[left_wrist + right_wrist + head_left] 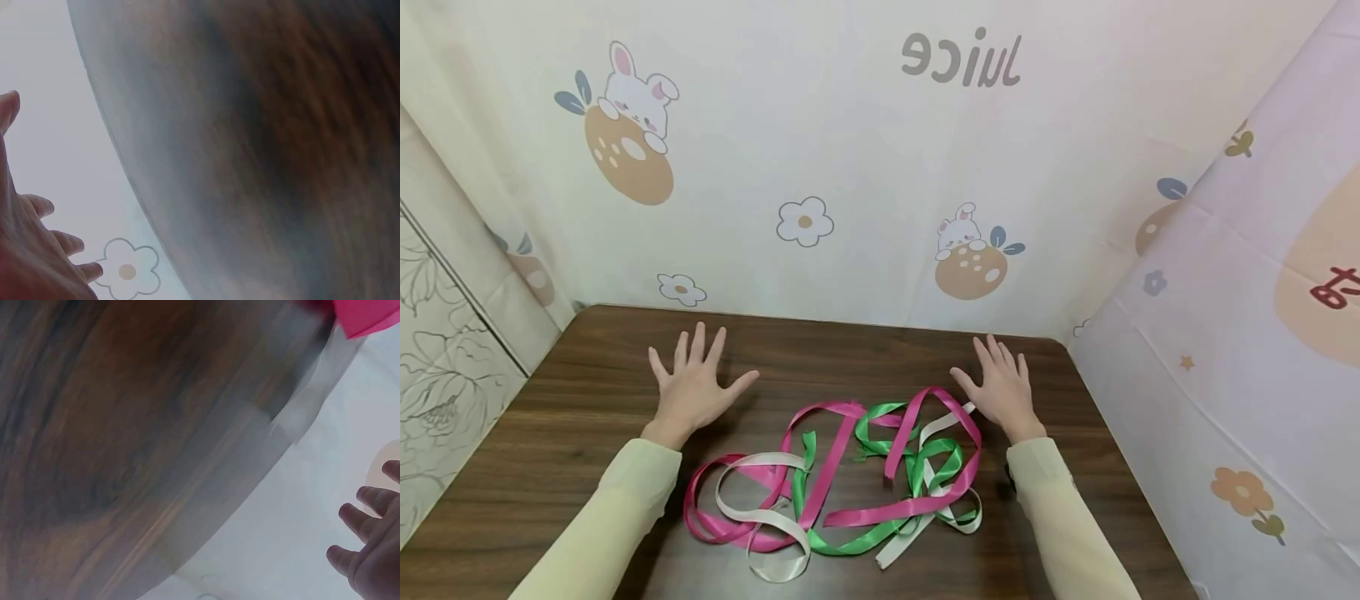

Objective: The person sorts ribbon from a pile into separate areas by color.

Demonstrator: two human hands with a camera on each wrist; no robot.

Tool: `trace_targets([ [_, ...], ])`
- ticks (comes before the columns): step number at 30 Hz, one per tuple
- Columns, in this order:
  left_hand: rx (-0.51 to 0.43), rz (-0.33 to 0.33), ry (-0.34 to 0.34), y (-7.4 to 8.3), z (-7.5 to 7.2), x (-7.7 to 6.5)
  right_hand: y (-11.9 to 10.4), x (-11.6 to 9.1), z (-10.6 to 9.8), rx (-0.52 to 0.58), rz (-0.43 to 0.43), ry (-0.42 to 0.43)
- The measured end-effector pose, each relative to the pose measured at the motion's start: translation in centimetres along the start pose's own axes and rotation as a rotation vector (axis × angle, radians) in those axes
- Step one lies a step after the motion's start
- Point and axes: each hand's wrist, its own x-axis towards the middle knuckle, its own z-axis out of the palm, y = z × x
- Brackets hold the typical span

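A loose tangle of satin ribbons lies on the dark wooden table between my hands: a pink ribbon (829, 475), a green ribbon (850, 546) and a white ribbon (782, 523), looped over one another. My left hand (694, 392) is spread with straight fingers, to the left of the ribbons and apart from them. My right hand (1003, 390) is likewise spread, close beside the white ribbon's upper end and the pink loop. Neither hand holds anything. In the right wrist view, part of the pink ribbon (365, 314) shows at the upper corner.
The wooden table (550, 475) reaches back to a pale curtain (865, 150) printed with rabbits, flowers and mirrored lettering. Another printed curtain (1210, 400) hangs along the right side. On the left stands a panel with line-drawn flowers (445, 392).
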Motion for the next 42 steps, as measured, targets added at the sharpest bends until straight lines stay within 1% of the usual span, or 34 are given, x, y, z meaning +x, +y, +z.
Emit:
trace_targets([
  [4, 0.0, -0.006, -0.019, 0.4, -0.2, -0.1, -1.0, 0.1, 0.1, -0.02, -0.033, -0.023],
  [8, 0.011, -0.008, -0.043, 0.6, -0.1, -0.4, -2.0, 0.0, 0.3, -0.039, -0.071, -0.041],
  [12, 0.024, 0.008, -0.06, 0.8, 0.1, -0.6, -3.0, -0.3, 0.4, -0.043, -0.117, -0.054],
  [15, 0.029, 0.023, -0.058, 1.0, -0.1, -0.8, -3.9, -0.4, 0.3, -0.045, -0.153, -0.059],
  [18, 0.03, 0.039, -0.04, 1.4, -0.2, -0.9, -4.7, -0.4, 0.0, -0.057, -0.186, -0.06],
  [24, 0.016, 0.07, -0.042, 2.3, -0.5, -1.1, -6.2, -0.1, -0.7, -0.084, -0.256, -0.02],
  [27, 0.017, 0.085, -0.04, 2.7, -0.6, -1.3, -6.9, 0.1, -1.0, -0.072, -0.291, 0.0],
  [29, 0.013, 0.104, -0.035, 3.1, -0.4, -1.4, -7.2, 0.1, -1.1, -0.054, -0.297, 0.007],
  [34, 0.011, 0.148, -0.03, 4.0, 0.0, -1.6, -7.6, 0.3, -0.9, -0.013, -0.305, 0.028],
  [37, 0.004, 0.169, -0.024, 4.3, 0.3, -1.8, -8.0, 0.3, -0.5, -0.002, -0.329, 0.03],
  [42, -0.038, 0.203, -0.022, 4.8, 0.8, -2.1, -9.0, 0.2, 0.1, -0.005, -0.374, 0.038],
])
